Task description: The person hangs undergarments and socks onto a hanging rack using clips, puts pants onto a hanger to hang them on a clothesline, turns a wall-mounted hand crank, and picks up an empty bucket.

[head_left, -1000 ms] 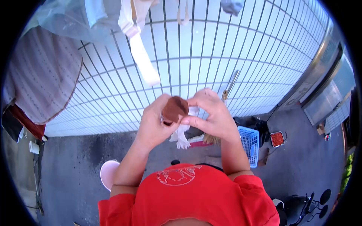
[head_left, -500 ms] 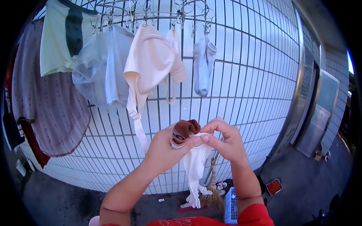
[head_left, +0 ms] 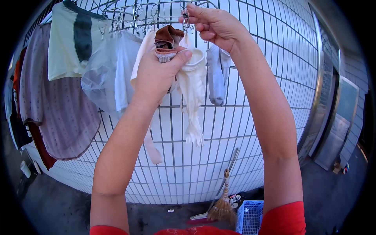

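Observation:
My left hand (head_left: 154,74) is raised close to the hanging rack and closed around a bunch of rolled brown socks (head_left: 169,36). Between its thumb and fingers it also pinches the cuff of a limp white sock (head_left: 191,84), whose lower end splits into toe-like tips. With my right hand (head_left: 221,25) I pinch a metal clip (head_left: 185,19) on the wire drying rack (head_left: 164,17), just above the white sock. Beside it, a pair of pale blue-grey socks (head_left: 216,76) hangs. A cream bra (head_left: 145,51) hangs behind my left hand, partly hidden.
A yellow-green garment (head_left: 64,43), a clear plastic bag (head_left: 96,74) and a patterned purple-grey garment (head_left: 66,105) hang on the left against the white tiled wall (head_left: 250,129). Below stand a straw broom (head_left: 223,207) and a blue plastic basket (head_left: 249,213). A door stands at right.
Both hands have risen to the rack. My right hand has let go of the white sock and taken a metal clip; my left hand carries the brown socks and white sock up.

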